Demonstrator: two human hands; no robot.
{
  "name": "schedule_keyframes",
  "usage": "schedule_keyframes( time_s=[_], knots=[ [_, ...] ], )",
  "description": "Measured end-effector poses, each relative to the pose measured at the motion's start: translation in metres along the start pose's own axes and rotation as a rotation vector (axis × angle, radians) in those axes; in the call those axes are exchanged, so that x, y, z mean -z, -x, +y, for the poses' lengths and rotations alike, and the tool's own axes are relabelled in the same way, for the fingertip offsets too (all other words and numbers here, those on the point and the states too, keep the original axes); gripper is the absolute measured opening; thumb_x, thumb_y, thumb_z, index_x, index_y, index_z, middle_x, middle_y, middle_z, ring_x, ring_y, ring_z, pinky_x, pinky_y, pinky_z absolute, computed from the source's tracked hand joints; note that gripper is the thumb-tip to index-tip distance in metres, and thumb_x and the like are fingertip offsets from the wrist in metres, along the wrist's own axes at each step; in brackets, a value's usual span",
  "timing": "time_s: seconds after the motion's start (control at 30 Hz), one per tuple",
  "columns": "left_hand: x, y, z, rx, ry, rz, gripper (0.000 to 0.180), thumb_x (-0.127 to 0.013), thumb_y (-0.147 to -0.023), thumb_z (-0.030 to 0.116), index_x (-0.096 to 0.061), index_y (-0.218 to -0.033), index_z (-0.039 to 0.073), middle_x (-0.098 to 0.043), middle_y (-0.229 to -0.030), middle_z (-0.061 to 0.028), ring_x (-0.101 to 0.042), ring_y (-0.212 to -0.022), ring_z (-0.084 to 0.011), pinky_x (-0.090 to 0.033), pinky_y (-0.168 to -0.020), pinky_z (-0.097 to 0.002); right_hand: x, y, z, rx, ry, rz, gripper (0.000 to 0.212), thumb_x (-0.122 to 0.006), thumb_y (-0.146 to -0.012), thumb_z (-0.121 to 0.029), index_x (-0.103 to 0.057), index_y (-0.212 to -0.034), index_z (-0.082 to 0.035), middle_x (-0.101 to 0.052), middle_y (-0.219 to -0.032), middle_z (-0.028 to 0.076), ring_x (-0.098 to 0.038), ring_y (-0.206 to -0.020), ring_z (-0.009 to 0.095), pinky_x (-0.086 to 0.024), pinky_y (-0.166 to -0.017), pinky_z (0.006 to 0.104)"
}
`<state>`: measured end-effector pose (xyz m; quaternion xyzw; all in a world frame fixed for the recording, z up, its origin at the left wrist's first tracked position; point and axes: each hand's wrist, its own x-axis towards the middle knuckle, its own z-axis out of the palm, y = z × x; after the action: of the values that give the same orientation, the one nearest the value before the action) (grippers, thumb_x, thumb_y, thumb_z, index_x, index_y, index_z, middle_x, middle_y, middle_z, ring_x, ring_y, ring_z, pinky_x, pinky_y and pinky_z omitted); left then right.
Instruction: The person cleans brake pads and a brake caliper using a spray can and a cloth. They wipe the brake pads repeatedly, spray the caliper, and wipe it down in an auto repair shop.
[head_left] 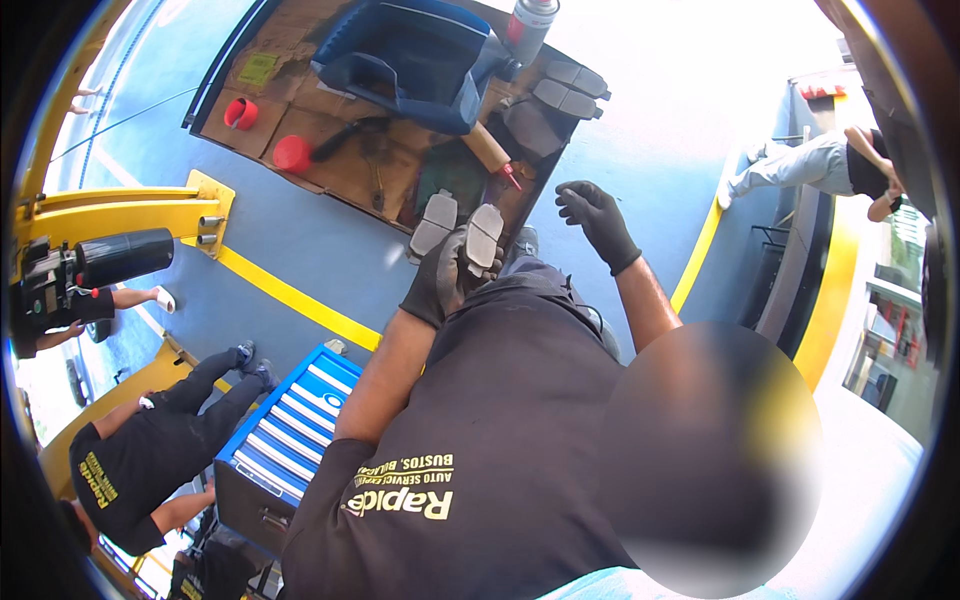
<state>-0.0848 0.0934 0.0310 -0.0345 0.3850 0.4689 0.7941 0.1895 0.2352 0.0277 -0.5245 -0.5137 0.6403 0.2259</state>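
My left hand (446, 277), in a dark glove, is closed on a grey brake pad (485, 238), its flat face turned up. A second brake pad (435, 224) sits right beside it at the near edge of the cardboard-covered work surface (335, 188); whether my fingers also touch it I cannot tell. My right hand (596, 216), gloved too, is raised off to the right of that surface, its fingers loosely bent with nothing in them. Two more brake pads (566, 98) lie at the surface's right side. Close to the held pad is a tube with a red nozzle (487, 150).
A blue plastic bin (400, 70), an aerosol can (529, 28), a red cup (240, 113) and a black-handled brush (345, 137) occupy the work surface. At lower left stands a blue tool chest (300, 420). A yellow lift arm (120, 215) reaches in. Several people are around.
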Motion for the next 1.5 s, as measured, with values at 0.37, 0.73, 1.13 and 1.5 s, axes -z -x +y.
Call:
schedule_keyframes(
  time_s=[0.37,0.73,1.13,1.5],
  knots=[
    [-0.005,0.004,-0.048,-0.336,-0.113,0.335,0.05,-0.039,-0.118,0.041,-0.067,-0.129,0.0,-0.076,-0.102,-0.0136,-0.076,-0.084,-0.0201,-0.062,-0.068,-0.029,0.056,-0.066,-0.012,0.049,0.112,-0.195,0.031,-0.065,-0.109,-0.027,-0.072,-0.128,-0.004,-0.074,-0.109,0.004,-0.068,-0.095,0.013,-0.054,-0.083,0.029],
    [-0.046,-0.009,-0.091,-0.782,-0.386,1.142,0.044,-0.073,-0.103,0.03,-0.06,-0.127,-0.004,-0.073,-0.112,-0.0203,-0.075,-0.087,-0.0283,-0.06,-0.079,-0.0368,0.076,-0.111,-0.071,0.385,0.734,-0.294,0.024,-0.072,-0.102,-0.026,-0.076,-0.116,-0.007,-0.077,-0.101,0.017,-0.077,-0.085,0.027,-0.06,-0.074,0.0406],
    [-0.037,0.008,-0.112,-0.839,-0.772,1.203,0.07,-0.083,-0.094,0.025,-0.052,-0.149,-0.005,-0.061,-0.141,-0.0222,-0.07,-0.116,-0.0268,-0.058,-0.098,-0.0365,0.007,-0.155,-0.057,0.598,1.363,-0.117,0.066,-0.066,-0.1,-0.042,-0.045,-0.149,-0.003,-0.072,-0.116,0.025,-0.078,-0.098,0.043,-0.063,-0.08,0.0513],
    [-0.032,0.003,-0.109,-0.858,-0.98,1.21,0.064,-0.081,-0.087,0.018,-0.059,-0.143,-0.002,-0.07,-0.133,-0.0255,-0.07,-0.122,-0.0406,-0.056,-0.103,-0.044,-0.006,-0.114,-0.113,0.899,1.317,-0.242,0.027,-0.058,-0.103,-0.034,-0.065,-0.124,-0.018,-0.075,-0.116,0.012,-0.076,-0.104,0.036,-0.06,-0.086,0.0506]
  ],
)
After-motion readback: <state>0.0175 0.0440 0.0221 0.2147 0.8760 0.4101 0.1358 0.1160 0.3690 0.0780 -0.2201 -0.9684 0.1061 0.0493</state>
